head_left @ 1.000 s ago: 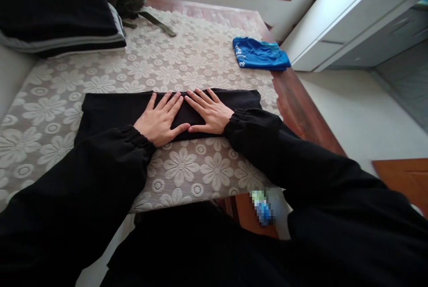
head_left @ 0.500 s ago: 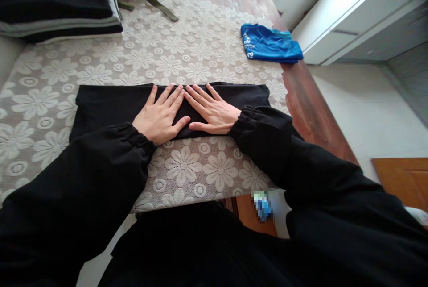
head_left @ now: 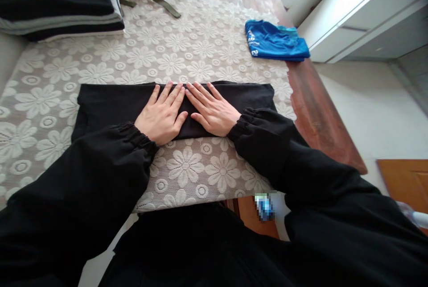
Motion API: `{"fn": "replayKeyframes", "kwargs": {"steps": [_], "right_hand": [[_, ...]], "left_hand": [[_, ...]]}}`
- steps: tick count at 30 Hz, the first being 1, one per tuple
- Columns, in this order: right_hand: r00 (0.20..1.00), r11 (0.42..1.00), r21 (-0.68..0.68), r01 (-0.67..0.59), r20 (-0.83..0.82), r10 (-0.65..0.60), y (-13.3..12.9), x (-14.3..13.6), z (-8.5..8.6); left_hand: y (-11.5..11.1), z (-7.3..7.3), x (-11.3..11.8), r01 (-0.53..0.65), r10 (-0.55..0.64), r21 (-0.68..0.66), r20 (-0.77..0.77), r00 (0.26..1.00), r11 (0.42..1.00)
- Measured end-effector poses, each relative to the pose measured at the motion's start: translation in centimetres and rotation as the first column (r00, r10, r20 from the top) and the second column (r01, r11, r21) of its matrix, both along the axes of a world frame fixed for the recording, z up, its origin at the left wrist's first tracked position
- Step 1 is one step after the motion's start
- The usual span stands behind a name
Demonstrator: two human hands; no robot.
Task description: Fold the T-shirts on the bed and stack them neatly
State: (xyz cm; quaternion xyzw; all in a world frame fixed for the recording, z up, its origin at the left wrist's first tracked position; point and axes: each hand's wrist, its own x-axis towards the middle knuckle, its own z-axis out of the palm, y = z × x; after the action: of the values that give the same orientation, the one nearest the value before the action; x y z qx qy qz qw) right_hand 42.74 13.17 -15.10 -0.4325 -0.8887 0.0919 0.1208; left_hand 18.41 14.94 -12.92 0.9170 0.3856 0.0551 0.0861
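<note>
Both palms lie flat with fingers spread, gripping nothing, pressed down on the black folded garment (head_left: 110,104) at its middle. That garment is a long dark band stretched across the lace flower-patterned cloth (head_left: 187,50) covering the wooden table (head_left: 314,104), near the person's edge. At the far left sits a stack of dark folded clothes with grey edging (head_left: 60,6), well apart from the band, and just beside the stack's right end an olive-green strap (head_left: 160,1) trails over the lace. The left hand (head_left: 162,117) rests with its fingertips near the band's far edge; the right hand (head_left: 214,112) lies just beside it, the forefingers nearly touching. Further right, near the table's far corner, a folded blue garment (head_left: 276,41) lies alone. Black sleeves cover both wrists.
</note>
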Motion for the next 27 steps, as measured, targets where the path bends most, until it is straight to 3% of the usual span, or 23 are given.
{"fn": "replayKeyframes", "kwargs": {"steps": [8, 14, 27], "right_hand": [[0.999, 0.995, -0.093, 0.03, -0.04, -0.034, 0.69, -0.1, 0.1], [0.996, 0.996, -0.043, 0.075, -0.054, -0.077, -0.05, -0.76, 0.11], [0.997, 1.0, -0.025, 0.012, -0.07, -0.013, -0.11, -0.76, -0.09]], "left_hand": [[0.39, -0.5, -0.25, 0.05, -0.049, -0.035, 0.005, 0.999, 0.998], [0.27, -0.45, -0.25, 0.048, -0.048, -0.023, -0.026, 0.998, 0.999], [0.26, -0.43, -0.21, 0.047, -0.048, -0.037, -0.021, 0.999, 0.998]]}}
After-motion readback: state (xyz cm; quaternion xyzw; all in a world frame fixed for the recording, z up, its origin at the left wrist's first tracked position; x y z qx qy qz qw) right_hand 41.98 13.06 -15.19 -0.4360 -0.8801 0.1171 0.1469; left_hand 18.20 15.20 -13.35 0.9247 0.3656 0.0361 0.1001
